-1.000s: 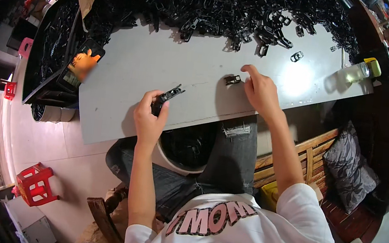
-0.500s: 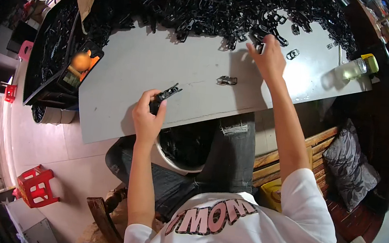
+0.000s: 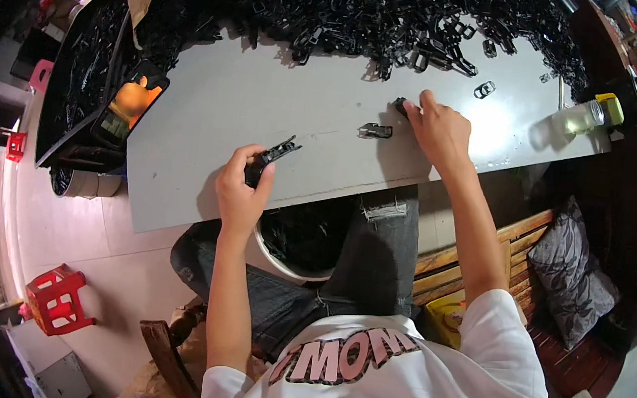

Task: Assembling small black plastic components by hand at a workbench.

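My left hand (image 3: 243, 186) is closed around a black plastic clip-like part (image 3: 282, 149) over the near part of the grey-white tabletop (image 3: 202, 119). The part's narrow forked end sticks out past my fingers; the rest is hidden in my palm. Farther right, my right hand (image 3: 444, 135) pinches a small black plastic piece (image 3: 400, 106) just above or on the table. Between the hands lies a separate black clip part (image 3: 376, 131), near my right fingers and touched by neither hand. A large heap of similar black parts (image 3: 340, 13) covers the table's far side.
A single loose piece (image 3: 485, 89) lies right of the heap's edge. A glass jar (image 3: 581, 117) rests at the table's right end. At the left leans a lit phone (image 3: 130, 111). Below the table edge, a white bucket (image 3: 267, 252) holds black parts. A red stool (image 3: 62, 302) stands at left.
My right hand has come back from the heap's edge toward me with a small black piece in its fingers. My left hand and its part stay almost still.
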{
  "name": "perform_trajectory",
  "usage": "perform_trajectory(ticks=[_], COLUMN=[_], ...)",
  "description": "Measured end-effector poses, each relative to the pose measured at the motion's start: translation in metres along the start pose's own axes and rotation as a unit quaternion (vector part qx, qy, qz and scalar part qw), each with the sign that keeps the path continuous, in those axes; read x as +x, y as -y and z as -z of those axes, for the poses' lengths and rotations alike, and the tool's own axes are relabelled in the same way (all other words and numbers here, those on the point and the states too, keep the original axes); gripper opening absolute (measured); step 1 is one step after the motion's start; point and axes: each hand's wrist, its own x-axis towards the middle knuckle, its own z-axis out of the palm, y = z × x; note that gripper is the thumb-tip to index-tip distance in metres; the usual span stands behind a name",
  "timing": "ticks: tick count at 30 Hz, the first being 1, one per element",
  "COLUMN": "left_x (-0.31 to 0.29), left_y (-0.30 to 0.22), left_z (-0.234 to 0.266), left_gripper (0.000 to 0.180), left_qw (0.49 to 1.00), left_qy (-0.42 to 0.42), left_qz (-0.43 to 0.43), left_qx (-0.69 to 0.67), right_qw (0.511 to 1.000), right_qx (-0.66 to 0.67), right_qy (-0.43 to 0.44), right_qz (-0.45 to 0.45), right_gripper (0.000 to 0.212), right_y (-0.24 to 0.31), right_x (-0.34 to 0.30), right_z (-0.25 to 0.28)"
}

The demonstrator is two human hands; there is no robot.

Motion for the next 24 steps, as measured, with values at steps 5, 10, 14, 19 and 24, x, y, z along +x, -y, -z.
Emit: perform_trajectory(ticks=[5,10,14,19,24], left_x=[0.001,-0.001,-0.001,-0.001,0.001], left_y=[0.002,0.004,0.001,0.004,0.001], left_z=[-0.001,0.002,0.002,0.001,0.000], left_gripper=[0.022,0.022,0.025,0.026,0.025], left_qw=[1.000,0.999,0.999,1.000,0.999], left_qy=[0.005,0.002,0.015,0.005,0.019], left_qz=[-0.014,-0.015,0.026,-0.009,0.001], left_qx=[-0.019,-0.029,-0.026,-0.018,-0.049], right_qw=[0.993,0.974,0.978,0.980,0.973], right_qx=[0.083,0.196,0.153,0.105,0.132], right_qy=[-0.043,0.022,0.013,0.046,0.009], right_qz=[0.075,0.116,0.145,0.160,0.190], right_gripper=[0.026,0.021,0.021,0.023,0.026], right_y=[-0.003,0.020,0.020,0.022,0.038], right_x=[-0.004,-0.018,-0.024,-0.024,-0.026], right_z=[-0.002,0.023,0.022,0.018,0.003])
